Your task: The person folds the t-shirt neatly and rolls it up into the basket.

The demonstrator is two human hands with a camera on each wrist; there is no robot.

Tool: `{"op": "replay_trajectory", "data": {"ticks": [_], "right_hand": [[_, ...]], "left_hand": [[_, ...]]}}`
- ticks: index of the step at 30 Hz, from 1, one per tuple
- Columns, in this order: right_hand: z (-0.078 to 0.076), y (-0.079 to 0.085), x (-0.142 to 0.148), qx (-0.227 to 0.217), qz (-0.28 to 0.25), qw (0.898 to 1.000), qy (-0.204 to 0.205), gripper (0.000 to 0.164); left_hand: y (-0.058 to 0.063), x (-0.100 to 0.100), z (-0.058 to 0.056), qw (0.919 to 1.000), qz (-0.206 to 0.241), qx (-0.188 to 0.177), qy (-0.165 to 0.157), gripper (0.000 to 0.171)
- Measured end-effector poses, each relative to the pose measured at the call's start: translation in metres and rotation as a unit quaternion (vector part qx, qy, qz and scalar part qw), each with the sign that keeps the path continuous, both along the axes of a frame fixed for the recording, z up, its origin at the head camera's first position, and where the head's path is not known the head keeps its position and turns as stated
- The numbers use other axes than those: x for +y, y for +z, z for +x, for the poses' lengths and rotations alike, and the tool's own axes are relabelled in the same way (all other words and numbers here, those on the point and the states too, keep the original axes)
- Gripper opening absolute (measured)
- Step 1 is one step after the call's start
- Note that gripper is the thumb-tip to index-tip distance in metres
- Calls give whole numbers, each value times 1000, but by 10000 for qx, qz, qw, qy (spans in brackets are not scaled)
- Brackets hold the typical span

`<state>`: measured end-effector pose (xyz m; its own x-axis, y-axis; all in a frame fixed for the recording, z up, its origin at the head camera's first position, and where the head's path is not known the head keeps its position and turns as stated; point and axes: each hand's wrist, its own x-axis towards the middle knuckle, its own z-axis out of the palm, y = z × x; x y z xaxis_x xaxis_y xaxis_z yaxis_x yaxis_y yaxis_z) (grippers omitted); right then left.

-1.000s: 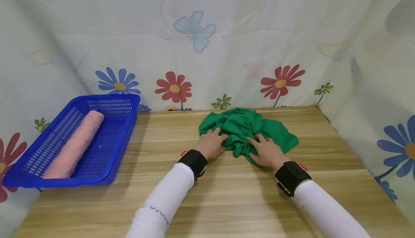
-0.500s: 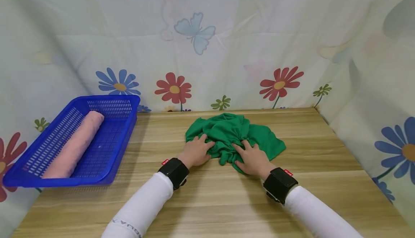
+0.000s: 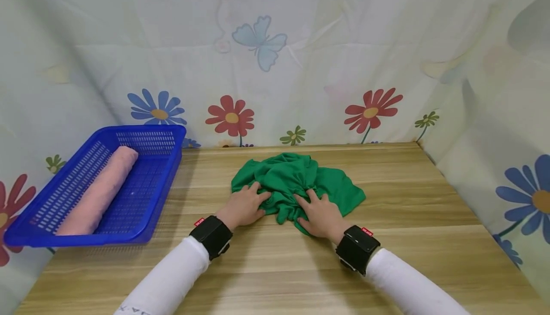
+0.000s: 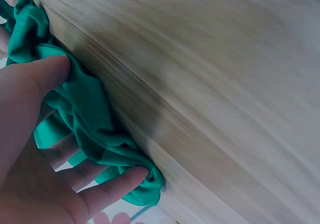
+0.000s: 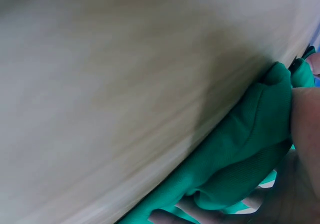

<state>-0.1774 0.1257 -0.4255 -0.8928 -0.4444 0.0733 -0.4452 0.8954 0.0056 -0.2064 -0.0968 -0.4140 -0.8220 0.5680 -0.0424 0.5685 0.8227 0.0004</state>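
A crumpled green cloth (image 3: 283, 176) lies in loose folds on the wooden table. My left hand (image 3: 242, 206) rests on its near left side, fingers spread and fairly straight; in the left wrist view the thumb and fingertips (image 4: 136, 174) press against the folds. On the near right part of the cloth lies my right hand (image 3: 322, 217), its fingers also spread. Seen from the right wrist, the fingers (image 5: 200, 211) reach into the green folds, which hide part of them. Both wrists wear black bands over white sleeves.
To the left stands a blue plastic basket (image 3: 165, 188) with perforated walls. Inside it lies a pink rolled towel (image 3: 100, 188). A flower-printed curtain (image 3: 275, 90) hangs behind the wooden table (image 3: 275, 277) and along both sides.
Both hands have moved left and a little nearer, and the green cloth has slid along with them. The basket and the pink roll have stayed put.
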Motion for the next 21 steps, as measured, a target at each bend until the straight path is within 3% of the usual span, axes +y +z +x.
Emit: {"op": "replay_trajectory", "data": {"ticks": [10,21], "right_hand": [[8,1,-30,13,49,10000,-7,58],[15,2,-36,-87,-51,9998,-191,59]], "left_hand": [[-3,-30,10,9998,176,82,69,48],[-4,-35,12,9999,70,114,-10,50]]}}
